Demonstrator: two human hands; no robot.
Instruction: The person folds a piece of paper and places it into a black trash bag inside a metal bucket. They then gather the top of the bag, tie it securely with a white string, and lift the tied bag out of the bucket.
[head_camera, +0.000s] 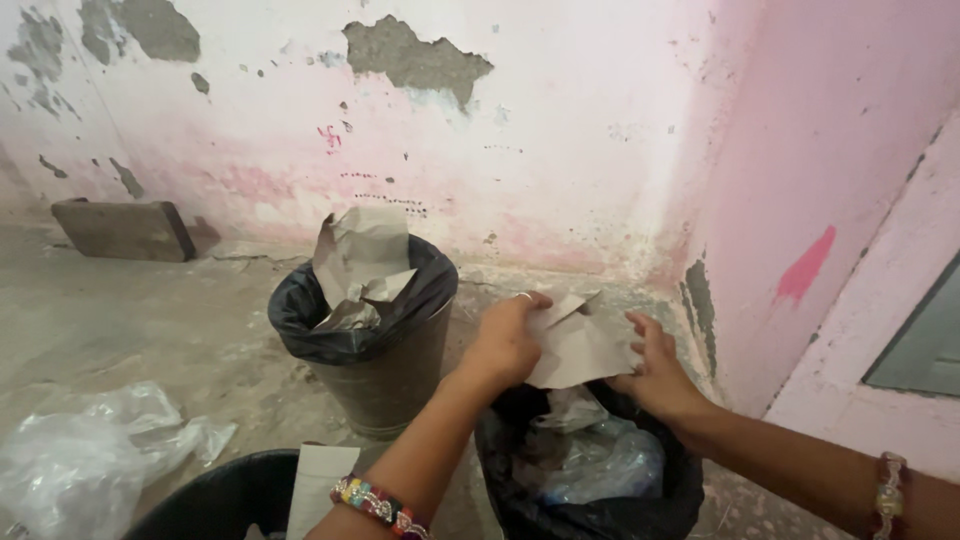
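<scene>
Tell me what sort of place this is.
Probably a rough corner of a building used for sorting or dumping waste. The pink wall has peeling plaster, the floor is bare concrete, and lined bins hold paper and plastic. Both hands, left and right, hold a paper over one bin.

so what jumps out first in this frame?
Both hands grip a crumpled brown paper sheet over a black-lined bin at bottom centre: left hand on its left edge, right hand on its right. Behind and to the left stands a second bin, black-lined, with more crumpled paper poking out. The pink wall behind has big patches of peeled plaster, and a clear plastic bag lies on the floor at lower left.
</scene>
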